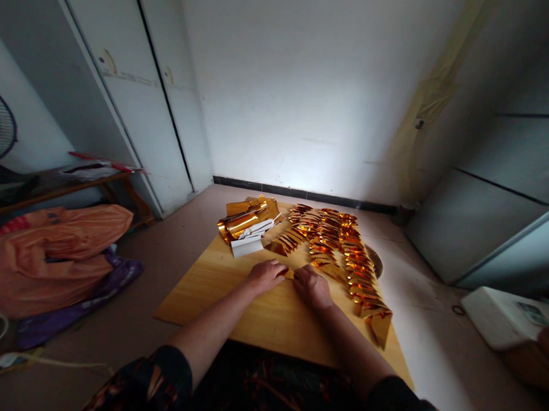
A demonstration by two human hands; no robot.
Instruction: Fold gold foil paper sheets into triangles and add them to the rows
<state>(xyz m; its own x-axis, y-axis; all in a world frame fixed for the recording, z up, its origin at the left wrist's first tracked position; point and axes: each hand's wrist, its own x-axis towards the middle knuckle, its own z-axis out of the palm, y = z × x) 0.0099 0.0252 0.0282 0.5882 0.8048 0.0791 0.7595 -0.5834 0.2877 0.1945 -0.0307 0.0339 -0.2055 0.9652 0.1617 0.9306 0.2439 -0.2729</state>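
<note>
From where I stand, the small gold piece [290, 274] sits on the wooden board [200, 290], between the two hands, probably set low in front of the body so both reach it evenly. The folded gold pieces [361, 277] lean on one another in rows at the right, an arrangement that likely helps them stand in order. Gold sheets [243, 221] lie at the far left, with white paper [247, 246] on and beside them (perhaps just a handy corner). Both forearms angle inward; the left hand [268, 276] and right hand [314, 286] face each other, knuckles up, fingers curled at the piece's ends. Whether they pinch it or press it down, I cannot tell.
</note>
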